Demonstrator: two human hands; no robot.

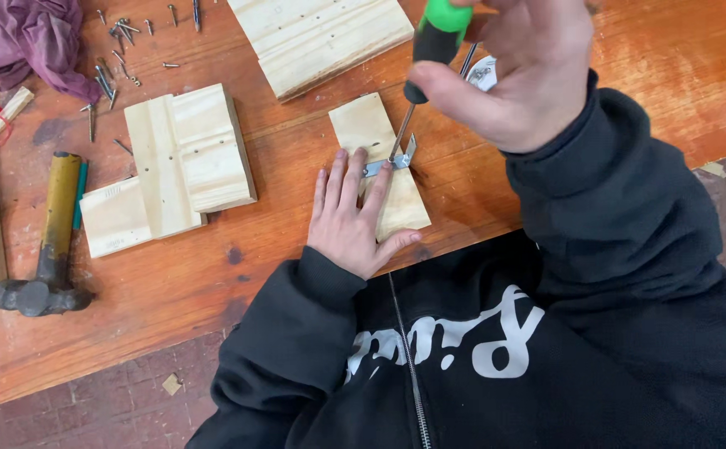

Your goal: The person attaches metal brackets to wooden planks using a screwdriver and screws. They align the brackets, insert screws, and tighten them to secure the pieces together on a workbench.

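Note:
My left hand (350,218) lies flat on a small pale wooden block (377,162) on the orange-brown workbench (296,241), fingertips pressing a bent metal bracket (390,161) against it. My right hand (517,71) grips a screwdriver with a green and black handle (438,37). Its steel shaft (402,131) slants down, and the tip meets the bracket on the block. Both arms wear black sleeves.
Stacked pale boards (167,170) lie to the left, a larger board (321,37) at the back. A hammer (47,241) rests near the left edge beside a teal pencil (79,195). Several loose screws (113,58) and a purple cloth (26,37) sit at the back left.

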